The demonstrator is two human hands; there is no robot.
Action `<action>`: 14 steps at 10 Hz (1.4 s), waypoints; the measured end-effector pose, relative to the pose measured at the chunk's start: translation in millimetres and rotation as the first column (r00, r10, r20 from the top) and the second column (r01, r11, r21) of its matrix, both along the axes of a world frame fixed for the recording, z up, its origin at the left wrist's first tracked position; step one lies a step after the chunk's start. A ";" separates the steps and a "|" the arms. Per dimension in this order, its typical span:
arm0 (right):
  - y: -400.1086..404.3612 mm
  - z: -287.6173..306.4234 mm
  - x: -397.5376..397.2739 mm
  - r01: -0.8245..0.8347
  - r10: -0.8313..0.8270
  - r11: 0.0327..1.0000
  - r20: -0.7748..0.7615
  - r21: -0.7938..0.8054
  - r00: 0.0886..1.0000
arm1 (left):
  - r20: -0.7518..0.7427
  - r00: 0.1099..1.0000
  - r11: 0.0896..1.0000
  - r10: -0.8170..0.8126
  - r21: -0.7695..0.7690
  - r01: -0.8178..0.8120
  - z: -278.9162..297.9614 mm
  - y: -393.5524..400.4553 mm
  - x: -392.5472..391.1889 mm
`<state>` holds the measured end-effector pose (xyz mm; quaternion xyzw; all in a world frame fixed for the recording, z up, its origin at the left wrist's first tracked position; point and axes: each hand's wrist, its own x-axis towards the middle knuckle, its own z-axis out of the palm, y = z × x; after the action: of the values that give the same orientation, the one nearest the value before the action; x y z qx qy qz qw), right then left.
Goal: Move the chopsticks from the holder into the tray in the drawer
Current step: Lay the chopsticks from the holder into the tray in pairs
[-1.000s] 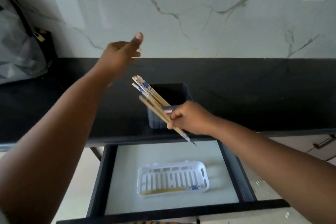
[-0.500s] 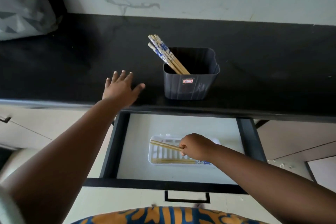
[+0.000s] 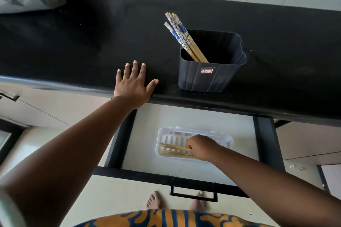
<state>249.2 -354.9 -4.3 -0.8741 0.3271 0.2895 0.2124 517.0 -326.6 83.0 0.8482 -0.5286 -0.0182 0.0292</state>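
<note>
Inside the drawer [image 3: 191, 118], right hand [image 3: 200, 146] grips chopsticks [image 3: 173, 150] laid in the tray [image 3: 229, 140]; several remaining chopsticks [image 3: 181, 36] stand in the holder [image 3: 208, 79]; left hand [image 3: 133, 84] rests flat, fingers spread, on the surface [image 3: 73, 46].

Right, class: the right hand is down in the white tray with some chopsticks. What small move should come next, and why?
Probably let go: the right hand holds its chopsticks low inside the white tray, so opening the fingers should leave them there. More chopsticks stand in the dark holder, so the hand can then go back up.
</note>
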 end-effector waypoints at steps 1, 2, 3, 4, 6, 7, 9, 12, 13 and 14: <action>-0.9 -4.5 -1.4 0.023 -0.023 1.000 0.016 0.003 1.000 | 0.010 1.000 1.000 0.000 -0.011 0.000 -0.4 -0.1 0.1; -3.6 -7.7 -5.6 0.034 -0.037 0.999 0.070 0.036 0.997 | 0.010 1.000 1.000 0.006 -0.014 -0.005 -0.4 -0.3 -0.4; -4.1 -11.6 -9.3 0.050 -0.055 0.997 0.097 0.053 0.994 | 0.014 1.000 1.000 0.007 -0.020 -0.006 -0.8 -0.1 -0.7; -3.3 -17.2 -11.7 0.082 -0.087 0.996 0.126 0.045 0.988 | 0.017 1.000 1.000 0.006 -0.024 -0.005 -1.1 -0.2 -0.9; -4.6 -17.7 -17.4 0.088 -0.092 0.996 0.185 0.027 0.978 | 0.017 1.000 1.000 0.005 -0.031 -0.004 -2.9 -0.5 0.2; -7.1 -7.9 -16.7 0.120 -0.121 0.993 0.194 0.017 0.974 | 0.015 1.000 1.000 0.003 -0.030 -0.002 -3.4 -0.2 1.0; -16.1 52.9 -8.2 0.151 -0.175 0.977 0.159 0.152 0.972 | -0.018 1.000 1.000 -0.001 0.000 0.001 1.2 -0.2 0.0; -16.1 193.1 19.6 0.126 -0.172 0.974 0.252 0.189 0.952 | 0.058 0.996 0.983 -0.063 0.173 0.052 22.6 -10.8 1.1; -20.4 232.8 26.2 0.165 -0.219 0.969 0.325 0.186 0.920 | 0.068 0.990 0.966 -0.122 0.235 0.103 35.6 -18.9 4.0; -30.7 262.0 31.4 0.238 -0.296 0.954 0.423 0.184 0.857 | 0.083 0.985 0.952 -0.154 0.281 0.125 47.8 -23.9 2.9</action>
<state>280.6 -385.6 257.7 -0.8480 0.3691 0.0692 0.3741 519.9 -350.5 130.8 0.8043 -0.5803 -0.0491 -0.1177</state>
